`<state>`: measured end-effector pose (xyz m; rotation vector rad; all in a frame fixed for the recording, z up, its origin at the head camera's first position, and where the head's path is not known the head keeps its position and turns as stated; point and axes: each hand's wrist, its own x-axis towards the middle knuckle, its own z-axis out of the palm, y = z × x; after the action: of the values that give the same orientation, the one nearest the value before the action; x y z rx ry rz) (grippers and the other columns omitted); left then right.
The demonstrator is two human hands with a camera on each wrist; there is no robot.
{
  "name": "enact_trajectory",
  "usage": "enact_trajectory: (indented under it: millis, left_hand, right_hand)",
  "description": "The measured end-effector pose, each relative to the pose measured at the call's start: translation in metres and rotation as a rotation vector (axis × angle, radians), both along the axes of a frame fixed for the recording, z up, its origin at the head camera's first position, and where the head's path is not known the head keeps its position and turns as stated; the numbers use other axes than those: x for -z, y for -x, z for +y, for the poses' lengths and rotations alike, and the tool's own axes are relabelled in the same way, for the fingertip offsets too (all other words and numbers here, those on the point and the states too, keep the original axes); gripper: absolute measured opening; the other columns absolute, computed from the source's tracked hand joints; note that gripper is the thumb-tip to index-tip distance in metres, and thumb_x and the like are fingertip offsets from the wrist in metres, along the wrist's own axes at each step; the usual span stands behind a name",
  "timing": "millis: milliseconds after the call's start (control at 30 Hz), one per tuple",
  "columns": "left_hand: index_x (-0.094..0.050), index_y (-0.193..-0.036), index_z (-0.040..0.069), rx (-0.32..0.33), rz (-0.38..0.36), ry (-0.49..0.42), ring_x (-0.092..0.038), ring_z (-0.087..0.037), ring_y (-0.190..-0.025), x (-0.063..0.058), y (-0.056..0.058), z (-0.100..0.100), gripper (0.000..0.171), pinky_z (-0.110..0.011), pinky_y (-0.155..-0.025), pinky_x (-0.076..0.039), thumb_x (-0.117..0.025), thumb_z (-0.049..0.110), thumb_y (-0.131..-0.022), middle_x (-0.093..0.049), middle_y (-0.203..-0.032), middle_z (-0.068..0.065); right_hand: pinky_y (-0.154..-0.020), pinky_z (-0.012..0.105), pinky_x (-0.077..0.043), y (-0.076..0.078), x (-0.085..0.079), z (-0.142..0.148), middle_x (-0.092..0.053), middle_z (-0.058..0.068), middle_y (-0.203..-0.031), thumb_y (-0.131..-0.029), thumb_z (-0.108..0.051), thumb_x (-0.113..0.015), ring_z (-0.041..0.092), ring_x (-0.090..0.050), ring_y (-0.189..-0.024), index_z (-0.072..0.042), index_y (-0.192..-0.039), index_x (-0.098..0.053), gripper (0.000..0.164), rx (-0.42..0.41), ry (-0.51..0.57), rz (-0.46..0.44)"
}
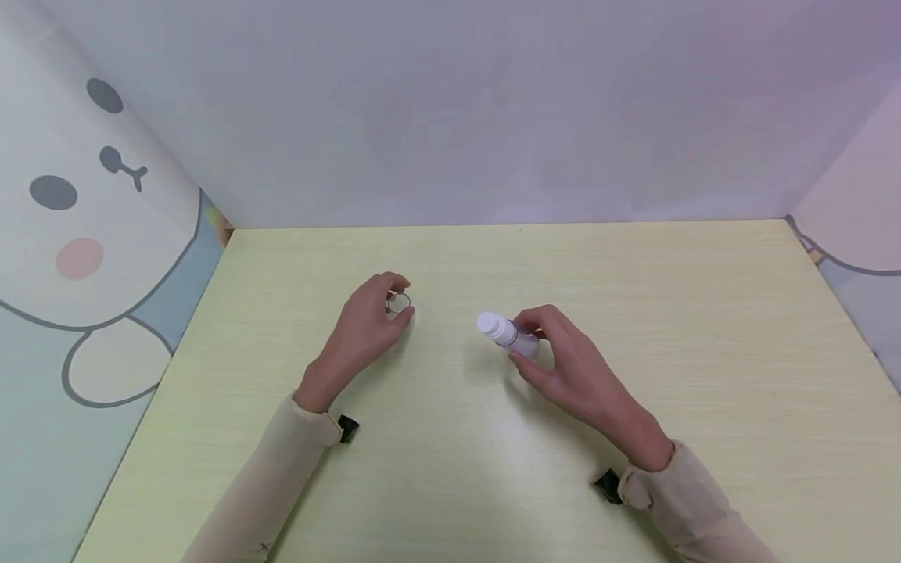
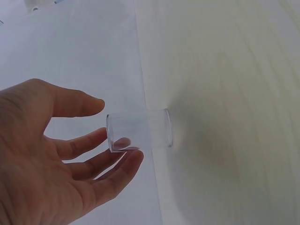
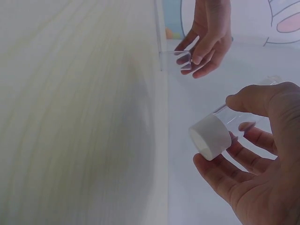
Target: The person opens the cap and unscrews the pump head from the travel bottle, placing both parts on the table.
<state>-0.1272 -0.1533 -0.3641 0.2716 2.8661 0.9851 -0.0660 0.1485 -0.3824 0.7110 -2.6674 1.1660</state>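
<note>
A clear, open-ended plastic cylinder [image 2: 138, 131] stands upright on the table, its round rim showing in the head view. My left hand [image 1: 369, 317] is curved loosely around its upper end. In the left wrist view the thumb is a little apart from the rim, and the other fingers lie along the far side. To the right, my right hand [image 1: 570, 367] holds a small bottle [image 1: 505, 330] between thumb and fingers, tilted and raised off the table. The bottle has a white end [image 3: 209, 137] and a clear section; its far end is blurred in the right wrist view.
The pale wooden table [image 1: 450, 485] ends at a plain light wall [image 1: 493, 117] behind. A cartoon-printed panel [image 1: 91, 313] borders the left side, and another printed panel [image 1: 855, 203] stands at the right. Small black devices [image 1: 348, 428] sit at both cuffs.
</note>
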Motion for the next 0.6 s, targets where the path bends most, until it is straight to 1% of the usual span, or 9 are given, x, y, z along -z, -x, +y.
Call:
enact_trajectory:
  millis: [300, 600]
  left_hand:
    - [-0.06, -0.135, 0.005, -0.006, 0.047, 0.012, -0.062, -0.033, -0.114, -0.003, -0.002, 0.0, 0.038, -0.048, -0.095, -0.052, -0.064, 0.017, -0.099, -0.065, -0.126, -0.014]
    - [-0.061, -0.133, 0.004, 0.006, 0.145, 0.078, -0.056, -0.036, -0.12, -0.011, -0.008, 0.002, 0.037, -0.05, -0.102, -0.048, -0.064, 0.016, -0.099, -0.063, -0.133, -0.017]
  right_hand:
    - [-0.092, 0.044, -0.058, 0.0, 0.0, -0.001, -0.064, 0.001, -0.116, -0.089, -0.009, -0.081, 0.018, -0.065, -0.108, -0.01, -0.122, -0.056, 0.041, 0.0, 0.0, -0.012]
    - [-0.092, 0.043, -0.058, 0.001, 0.001, -0.001, -0.064, 0.001, -0.116, -0.089, -0.009, -0.081, 0.018, -0.065, -0.107, -0.009, -0.122, -0.056, 0.041, -0.004, 0.001, 0.004]
